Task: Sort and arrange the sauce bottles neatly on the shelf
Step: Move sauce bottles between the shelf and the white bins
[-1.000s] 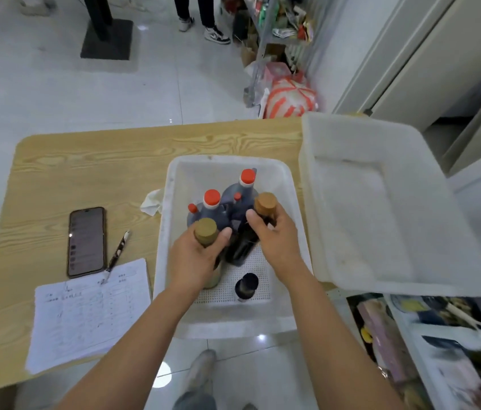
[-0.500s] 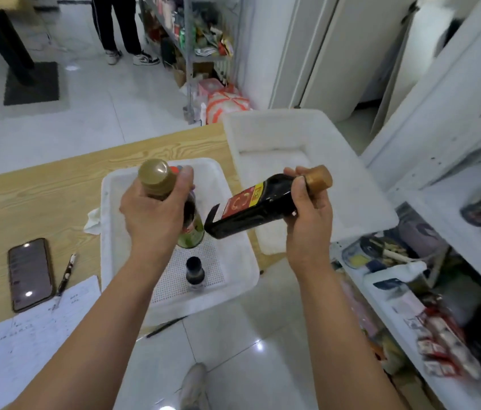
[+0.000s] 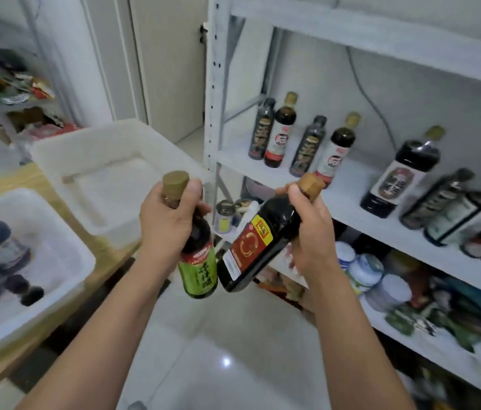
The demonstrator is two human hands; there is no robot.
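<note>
Both hands loaded here! Our left hand (image 3: 171,223) is wrapped round the neck of the green-label bottle (image 3: 199,270), thumb pressed up beside the olive-gold cap, which pokes out above the fist. The body hangs below the hand, close to upright: dark glass at the shoulder, a red band, then a bright green label with dark characters running down it.

Our right hand (image 3: 313,232) clamps the neck of the red-label bottle (image 3: 251,250) just under its tan cap. That one slants, cap up to the right, base down to the left. It's dark and glossy, with a red label, a yellow square near the shoulder and a white panel down the side.

The two bases hang just beside each other, and we cannot tell whether they touch. Both bottles are in the air above the pale tiled floor (image 3: 224,335), between the wooden table (image 3: 26,179) on our left and the white shelf (image 3: 348,199) on our right.

On that shelf four slim dark bottles (image 3: 308,146) stand in a staggered row, with a bigger dark bottle (image 3: 402,173) further right. On the table sits a white tub (image 3: 84,255) holding blurred bottles.
</note>
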